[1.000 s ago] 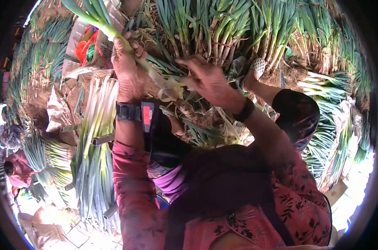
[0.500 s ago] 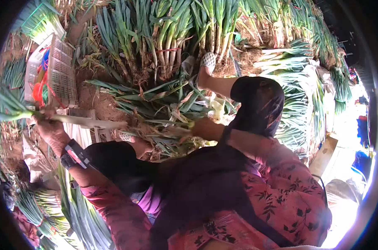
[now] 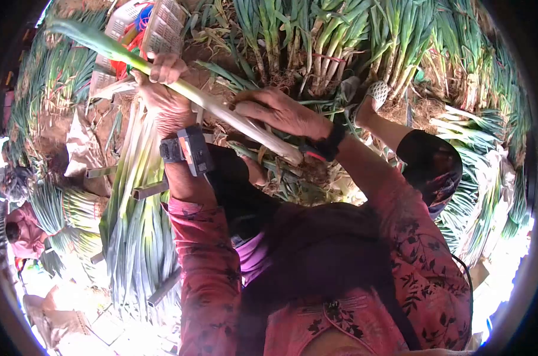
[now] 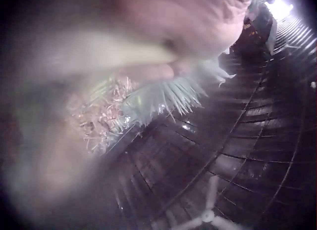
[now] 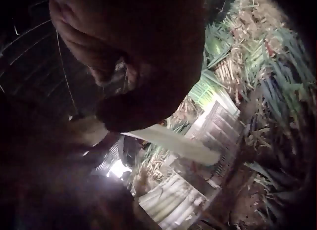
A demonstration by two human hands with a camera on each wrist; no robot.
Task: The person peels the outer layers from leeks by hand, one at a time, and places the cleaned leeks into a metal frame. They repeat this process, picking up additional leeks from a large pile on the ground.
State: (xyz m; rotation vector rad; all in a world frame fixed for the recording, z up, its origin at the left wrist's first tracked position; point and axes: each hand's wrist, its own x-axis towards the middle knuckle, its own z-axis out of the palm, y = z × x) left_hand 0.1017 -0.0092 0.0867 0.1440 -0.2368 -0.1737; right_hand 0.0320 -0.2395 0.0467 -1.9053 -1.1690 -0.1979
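A seated person in a pink floral top (image 3: 423, 267) and dark apron bends over leeks. Upright leek bundles (image 3: 334, 47) stand across the far side; more leeks lie in a long stack (image 3: 141, 219) at the left and a pile (image 3: 476, 154) at the right. A white slatted crate (image 3: 165, 29) at the far left holds red and blue cord (image 3: 143, 18). One long leek (image 3: 203, 104) slants between the hands, green top toward the far left, pale end near the right wrist. The left hand (image 3: 162, 92) has its fingers clamped round the stalk. The right hand (image 3: 283, 113) is at the pale part, fingers bent; whether they pinch it cannot be told. A white perforated shoe (image 3: 377, 94) shows beyond.
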